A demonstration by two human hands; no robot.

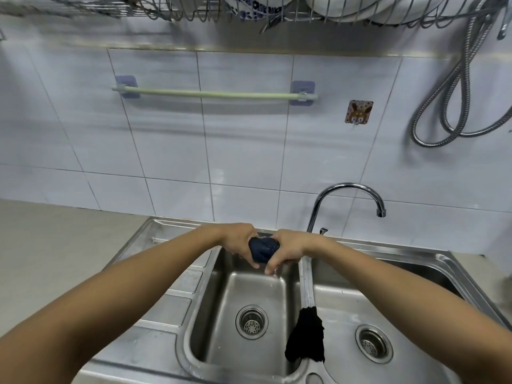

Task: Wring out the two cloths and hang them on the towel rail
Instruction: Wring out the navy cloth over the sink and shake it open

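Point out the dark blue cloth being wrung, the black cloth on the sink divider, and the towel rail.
Dark blue bunched cloth (263, 249), head view, middle of the wad.
Black crumpled cloth (306, 336), head view, its centre.
Pale green towel rail (213, 93), head view, mid-bar.

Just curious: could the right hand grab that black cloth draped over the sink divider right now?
Probably not yet: the right hand and left hand both grip the dark blue cloth. Nothing blocks the black cloth.

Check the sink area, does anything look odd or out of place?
Nothing looks damaged or spilled. A black cloth lies draped over the divider between the basins, and the rail is bare. Both hands wring a blue cloth.
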